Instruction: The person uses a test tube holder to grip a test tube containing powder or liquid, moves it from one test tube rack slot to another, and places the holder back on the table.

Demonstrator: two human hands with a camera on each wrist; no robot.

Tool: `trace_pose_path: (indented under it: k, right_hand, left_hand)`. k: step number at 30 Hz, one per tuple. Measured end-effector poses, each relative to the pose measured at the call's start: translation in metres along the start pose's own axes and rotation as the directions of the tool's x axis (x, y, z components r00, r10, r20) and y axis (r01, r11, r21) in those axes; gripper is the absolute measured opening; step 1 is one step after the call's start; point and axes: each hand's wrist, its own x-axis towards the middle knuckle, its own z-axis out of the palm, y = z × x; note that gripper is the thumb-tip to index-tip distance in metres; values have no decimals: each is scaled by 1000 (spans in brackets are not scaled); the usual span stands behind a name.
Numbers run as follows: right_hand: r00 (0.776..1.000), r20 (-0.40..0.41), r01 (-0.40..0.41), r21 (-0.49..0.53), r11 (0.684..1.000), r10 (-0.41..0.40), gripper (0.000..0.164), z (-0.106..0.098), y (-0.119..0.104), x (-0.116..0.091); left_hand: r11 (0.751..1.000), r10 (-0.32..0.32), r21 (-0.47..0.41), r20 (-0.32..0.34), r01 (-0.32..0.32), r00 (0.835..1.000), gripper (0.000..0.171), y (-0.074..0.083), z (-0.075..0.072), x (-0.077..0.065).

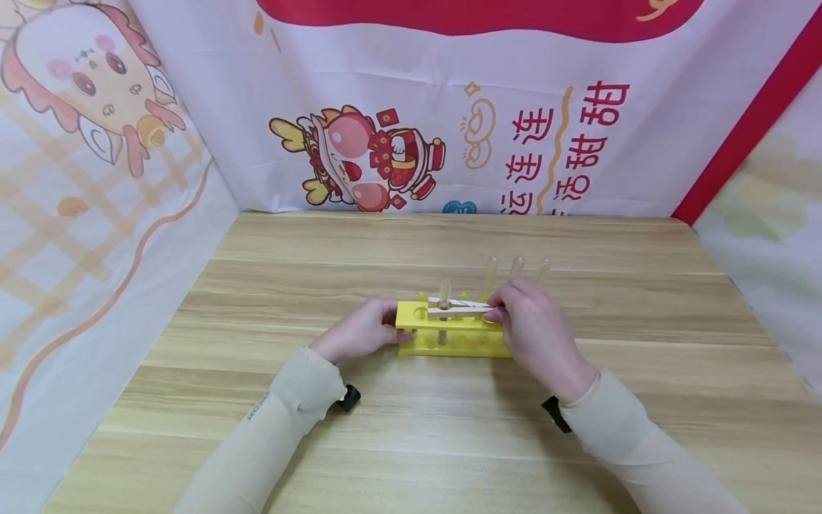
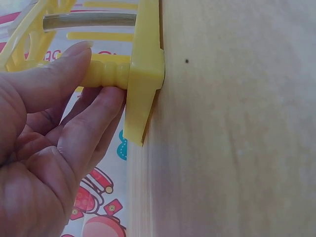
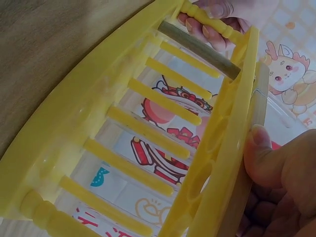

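Toward the left of the yellow rack point(image 1: 459, 350), the test tube point(image 1: 444, 291) stood upright, probably light, slick and fragile (glass, by its look), best held near its top with the wooden clamp point(image 1: 469, 311) the right hand point(image 1: 539, 328) pinched, while the left hand point(image 1: 364, 330) pinched the left post point(image 2: 106, 74).

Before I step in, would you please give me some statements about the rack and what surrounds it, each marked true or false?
1. The left grip holds the rack by an end post. True.
2. The right grip holds nothing. False: it pinches a wooden clamp.
3. The clamp straddles a tube that stands in the rack. True.
4. The three tubes at the rack's back are nearer the left grip. False: they are nearer the right grip.
5. The rack lies on its side. False: it stands upright on the table.
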Motion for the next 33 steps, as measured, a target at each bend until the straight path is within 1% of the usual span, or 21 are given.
trace_pose_path:
  k: [13, 23, 33]
  right_hand:
    - [999, 41, 18, 4, 1000, -18, 15, 1, 3, 0]
    - [998, 68, 19, -15, 1000, -18, 15, -2, 0, -1]
    - [997, 73, 12, -10, 1000, -12, 15, -4, -1, 0]
  left_hand:
    - [1000, -27, -2, 0, 27, 1000, 28, 1, -1, 0]
    - [1000, -17, -6, 2, 17, 1000, 29, 3, -1, -1]
    - [1000, -7, 0, 0, 7, 1000, 28, 2, 0, -1]
